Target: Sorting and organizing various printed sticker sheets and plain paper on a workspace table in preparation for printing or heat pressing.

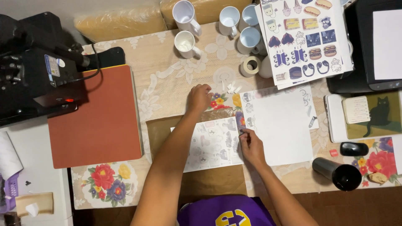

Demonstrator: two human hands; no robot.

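While hands [199,97] [251,146] press paper [213,144], five mugs [186,44]

A printed sheet of small pale designs [211,144] lies flat on brown paper, its right edge pinched up.

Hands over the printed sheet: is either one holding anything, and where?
The right hand pinches the right edge of the printed sheet on the table. The left hand rests fingertips-down near small white paper bits; whether it grips one cannot be told.
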